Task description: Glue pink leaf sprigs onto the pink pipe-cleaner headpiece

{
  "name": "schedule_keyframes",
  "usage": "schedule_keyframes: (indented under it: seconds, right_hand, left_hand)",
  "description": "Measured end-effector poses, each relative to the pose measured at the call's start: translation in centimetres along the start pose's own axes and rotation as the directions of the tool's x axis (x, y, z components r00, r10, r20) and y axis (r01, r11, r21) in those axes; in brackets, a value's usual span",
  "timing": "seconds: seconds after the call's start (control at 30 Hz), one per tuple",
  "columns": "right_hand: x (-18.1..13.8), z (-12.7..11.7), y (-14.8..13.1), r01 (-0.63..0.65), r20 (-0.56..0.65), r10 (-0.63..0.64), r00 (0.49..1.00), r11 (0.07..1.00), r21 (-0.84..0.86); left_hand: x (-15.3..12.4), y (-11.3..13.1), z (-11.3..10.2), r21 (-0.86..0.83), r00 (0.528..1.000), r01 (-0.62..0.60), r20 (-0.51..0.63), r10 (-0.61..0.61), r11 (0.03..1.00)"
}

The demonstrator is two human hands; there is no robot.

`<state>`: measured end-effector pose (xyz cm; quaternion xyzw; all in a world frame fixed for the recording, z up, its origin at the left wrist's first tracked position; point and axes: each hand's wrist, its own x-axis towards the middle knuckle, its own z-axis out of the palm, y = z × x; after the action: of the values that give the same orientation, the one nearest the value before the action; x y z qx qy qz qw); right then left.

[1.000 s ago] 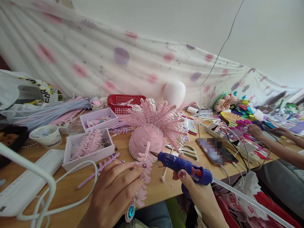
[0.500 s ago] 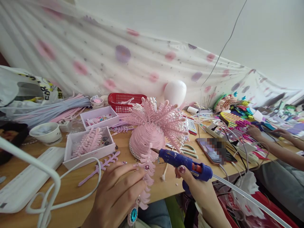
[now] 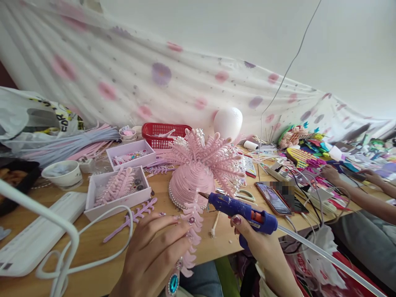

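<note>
My left hand (image 3: 154, 251) pinches a pink feathery foam piece (image 3: 192, 231) with a small gem on it and a blue jewel hanging at its lower end. My right hand (image 3: 262, 247) is closed round a blue hot glue gun (image 3: 243, 210), whose nozzle points left at the top of that piece. Just behind stands a pink dome-shaped headpiece (image 3: 198, 171) covered in pink fronds and pearls, resting on the wooden table (image 3: 93, 247).
Two white trays (image 3: 116, 192) hold pink fronds and gems; a red basket (image 3: 163, 133), a white bowl (image 3: 63, 173), a phone (image 3: 274, 198), scissors (image 3: 243, 194) and cables lie around. Another person's hands (image 3: 331, 173) work among colourful craft bits at the right.
The glue gun and the pink piece have shifted slightly up and closer to the headpiece; the view has tilted a little. Both hands keep their grips.
</note>
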<state>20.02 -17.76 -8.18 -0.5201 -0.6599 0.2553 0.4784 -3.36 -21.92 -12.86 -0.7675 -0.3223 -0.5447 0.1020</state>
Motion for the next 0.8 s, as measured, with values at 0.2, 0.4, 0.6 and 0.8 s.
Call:
schedule_keyframes:
  seconds: [0.2,0.4,0.6,0.8]
  right_hand:
    - [-0.7,-0.7,1.3,0.037,0.083,-0.039,0.996,0.999,0.021]
    - [-0.7,-0.6,1.2,0.05,0.114,-0.055,0.992,0.998,0.045]
    - [-0.3,-0.4,0.3,0.069,0.136,-0.079,0.988,0.995,0.076]
    - [-0.4,-0.9,1.2,-0.024,0.033,0.022,0.999,0.999,0.033]
  left_hand:
    - [0.3,-0.6,-0.6,0.041,0.996,-0.077,0.056,0.075,0.996]
    - [0.2,-0.5,-0.6,0.047,0.998,-0.042,0.055,0.04,0.998]
    - [0.1,-0.8,-0.6,0.073,0.994,-0.091,0.07,0.086,0.993]
    - [-0.2,0.1,0.1,0.027,1.0,-0.013,-0.002,0.013,1.0]
